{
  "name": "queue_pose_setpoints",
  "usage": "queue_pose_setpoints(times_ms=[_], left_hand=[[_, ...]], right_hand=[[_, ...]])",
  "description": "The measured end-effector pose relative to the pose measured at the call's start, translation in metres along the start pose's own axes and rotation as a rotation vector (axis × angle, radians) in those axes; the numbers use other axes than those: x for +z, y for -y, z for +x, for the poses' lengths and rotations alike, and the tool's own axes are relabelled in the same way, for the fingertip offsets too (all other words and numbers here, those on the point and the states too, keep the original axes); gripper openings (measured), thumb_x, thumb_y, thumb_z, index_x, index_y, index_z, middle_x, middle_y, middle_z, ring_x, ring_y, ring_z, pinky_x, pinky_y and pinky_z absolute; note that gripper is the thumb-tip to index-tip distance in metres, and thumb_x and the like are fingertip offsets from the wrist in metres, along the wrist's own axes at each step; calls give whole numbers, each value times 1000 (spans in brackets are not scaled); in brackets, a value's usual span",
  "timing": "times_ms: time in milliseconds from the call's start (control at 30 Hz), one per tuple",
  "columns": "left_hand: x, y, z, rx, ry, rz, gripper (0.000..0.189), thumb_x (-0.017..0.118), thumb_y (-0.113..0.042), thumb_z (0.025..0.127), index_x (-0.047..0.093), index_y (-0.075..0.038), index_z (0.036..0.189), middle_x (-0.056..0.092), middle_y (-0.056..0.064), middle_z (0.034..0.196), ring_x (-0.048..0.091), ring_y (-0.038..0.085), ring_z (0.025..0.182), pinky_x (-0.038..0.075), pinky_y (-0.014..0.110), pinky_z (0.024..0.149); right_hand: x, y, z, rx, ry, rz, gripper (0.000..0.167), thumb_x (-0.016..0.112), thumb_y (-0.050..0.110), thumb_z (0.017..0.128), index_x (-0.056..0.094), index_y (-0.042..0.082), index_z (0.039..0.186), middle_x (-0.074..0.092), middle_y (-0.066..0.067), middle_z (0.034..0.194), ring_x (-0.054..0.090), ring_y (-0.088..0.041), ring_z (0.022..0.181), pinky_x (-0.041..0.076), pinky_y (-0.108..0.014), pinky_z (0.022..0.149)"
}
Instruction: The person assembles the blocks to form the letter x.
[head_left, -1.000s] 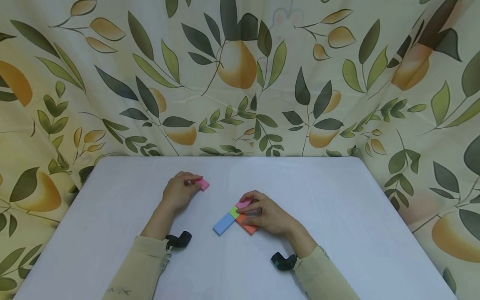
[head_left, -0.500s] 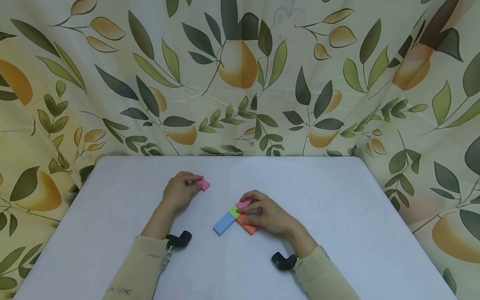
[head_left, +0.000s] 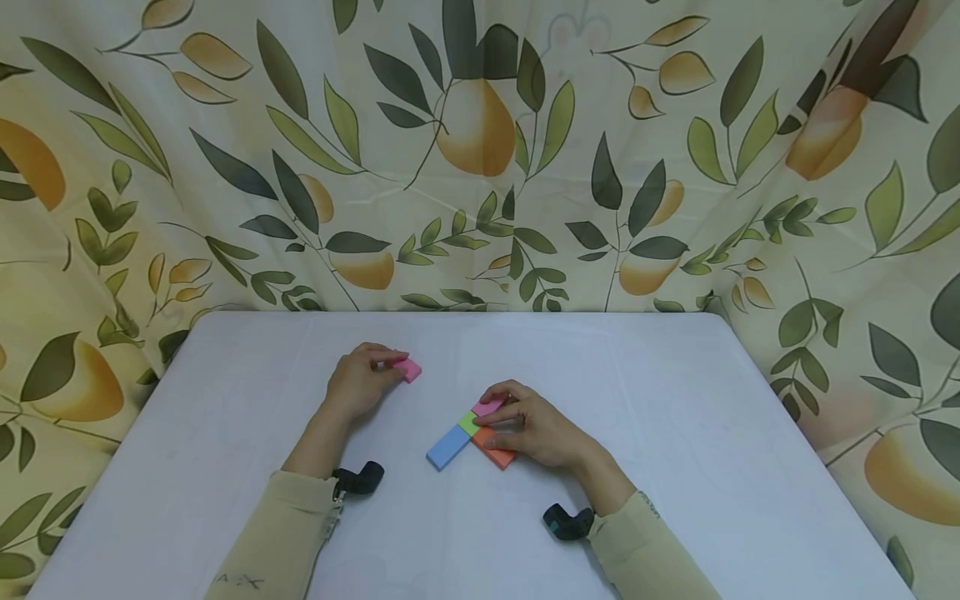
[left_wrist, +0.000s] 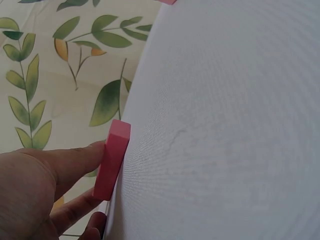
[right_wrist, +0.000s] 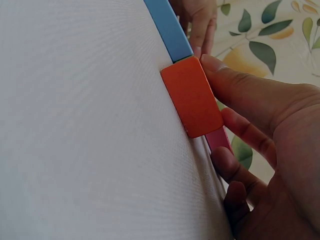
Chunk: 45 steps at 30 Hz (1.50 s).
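My left hand (head_left: 363,382) pinches a pink block (head_left: 408,369) lying on the white table, left of the other blocks. In the left wrist view, the thumb presses one side of this pink block (left_wrist: 113,160) with a finger below it. My right hand (head_left: 542,427) holds a joined group. Its thumb rests on an orange block (head_left: 495,452), while fingertips touch a green block (head_left: 467,424) and a second pink block (head_left: 486,408). A blue block (head_left: 447,448) extends from the green one toward the front left. The right hand partly covers the orange and second pink blocks.
The white tabletop (head_left: 637,375) has its far edge against a hanging curtain (head_left: 480,233) printed with leaves and fruit. Black wrist cameras sit at both cuffs, the left camera (head_left: 360,478) and the right camera (head_left: 567,522).
The pink block in my left hand has shifted very slightly to the right. My right hand and the joined blocks look still.
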<state>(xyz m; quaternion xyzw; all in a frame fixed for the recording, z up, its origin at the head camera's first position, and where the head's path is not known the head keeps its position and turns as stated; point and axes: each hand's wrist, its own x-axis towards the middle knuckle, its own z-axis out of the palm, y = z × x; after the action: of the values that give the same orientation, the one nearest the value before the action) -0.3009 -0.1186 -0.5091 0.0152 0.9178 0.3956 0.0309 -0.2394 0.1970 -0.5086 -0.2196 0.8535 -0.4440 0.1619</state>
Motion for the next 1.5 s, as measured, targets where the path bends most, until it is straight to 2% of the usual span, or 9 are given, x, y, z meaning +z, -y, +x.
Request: queue_pose_setpoints(times_ms=[367,867,1167,1500], left_hand=[[0,0,0,7,5,-9,28,75,-26,95,78,-25,123,63,6,136,55,32,118,43,47,93],[1,0,0,10,17,-4,28,76,-28,93,79,-27,121,64,4,136,55,32,121,42,50,96],[3,-3,-2,-18,39,-23,26,77,-28,93,80,-30,118,63,1,135,52,30,125,41,51,99],[3,-5,-3,-4,42,-14,26,79,-28,91,80,-31,117,65,0,133,53,31,124,41,52,100]], right_hand=[[0,-1,0,-6,2,-4,30,84,27,88,80,28,117,50,11,145,38,-23,146,34,-54,118],[0,-1,1,-8,4,-5,30,84,26,88,80,26,118,51,11,144,38,-23,146,34,-53,118],[0,-1,2,-16,4,9,31,84,25,88,80,25,118,51,9,144,37,-23,146,33,-54,118],[0,0,1,0,4,-3,31,84,26,88,80,26,118,51,10,144,38,-23,146,34,-54,118]])
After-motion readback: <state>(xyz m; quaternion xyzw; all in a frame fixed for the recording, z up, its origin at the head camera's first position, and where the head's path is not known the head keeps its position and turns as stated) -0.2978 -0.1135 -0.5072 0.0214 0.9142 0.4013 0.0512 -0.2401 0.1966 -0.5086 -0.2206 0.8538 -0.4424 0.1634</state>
